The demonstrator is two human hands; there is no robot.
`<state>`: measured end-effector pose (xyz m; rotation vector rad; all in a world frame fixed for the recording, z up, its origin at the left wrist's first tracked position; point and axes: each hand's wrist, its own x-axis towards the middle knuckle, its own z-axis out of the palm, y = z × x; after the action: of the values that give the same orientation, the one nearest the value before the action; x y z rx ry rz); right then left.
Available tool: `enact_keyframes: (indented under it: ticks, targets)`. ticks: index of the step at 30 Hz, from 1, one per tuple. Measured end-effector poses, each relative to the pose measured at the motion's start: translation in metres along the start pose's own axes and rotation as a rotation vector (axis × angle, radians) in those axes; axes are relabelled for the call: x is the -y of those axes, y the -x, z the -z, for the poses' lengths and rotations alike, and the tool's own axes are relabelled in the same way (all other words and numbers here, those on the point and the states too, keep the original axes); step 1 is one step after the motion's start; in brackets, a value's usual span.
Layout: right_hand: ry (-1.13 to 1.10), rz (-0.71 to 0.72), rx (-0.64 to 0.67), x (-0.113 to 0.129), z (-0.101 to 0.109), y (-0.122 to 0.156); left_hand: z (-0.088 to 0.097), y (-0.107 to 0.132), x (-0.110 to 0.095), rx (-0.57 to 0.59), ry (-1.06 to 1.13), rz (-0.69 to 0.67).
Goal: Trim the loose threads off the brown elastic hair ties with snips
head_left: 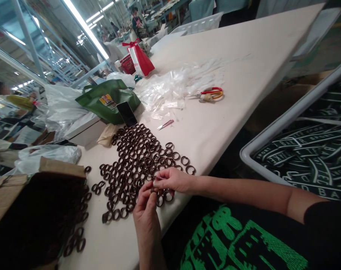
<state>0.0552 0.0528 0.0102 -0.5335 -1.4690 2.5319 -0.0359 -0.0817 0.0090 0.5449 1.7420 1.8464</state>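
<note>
Many dark brown rings (139, 161), narrow bands, lie in a loose heap on the pale-covered table. Close to the heap's near edge, my left hand (146, 210) pinches a brown ring (153, 191) between thumb and fingers, most of it hidden. Right beside it my right hand (173, 180) is closed, its fingertips pressed together near the same ring. A thin, light sliver shows at those fingertips, too small to name. Single rings lie just under and around both hands.
At the left an open cardboard box (7, 195) has rings by its mouth. Behind the heap are a phone (127, 114), a green bag (108, 99), small snips (165, 125), scissors (211, 94) and clear plastic bags (170, 86). A crate (246, 150) of printed straps stands right of the table.
</note>
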Motion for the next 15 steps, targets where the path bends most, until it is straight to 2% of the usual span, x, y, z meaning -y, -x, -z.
enact_keyframes:
  ticks: [4,8,12,15]
  targets:
    - [-0.022,-0.031,0.042,-0.008,-0.003,0.007,-0.011,0.01,0.004,-0.047,0.103,0.07]
    - [0.05,0.106,-0.019,-0.016,-0.001,0.012,-0.012,0.017,0.005,-0.107,0.099,0.034]
    - [0.109,0.18,-0.08,-0.012,0.007,0.017,-0.004,0.021,0.003,-0.12,-0.104,-0.049]
    - [0.068,0.186,0.005,-0.006,0.011,0.019,0.0,0.024,0.0,-0.051,-0.29,-0.099]
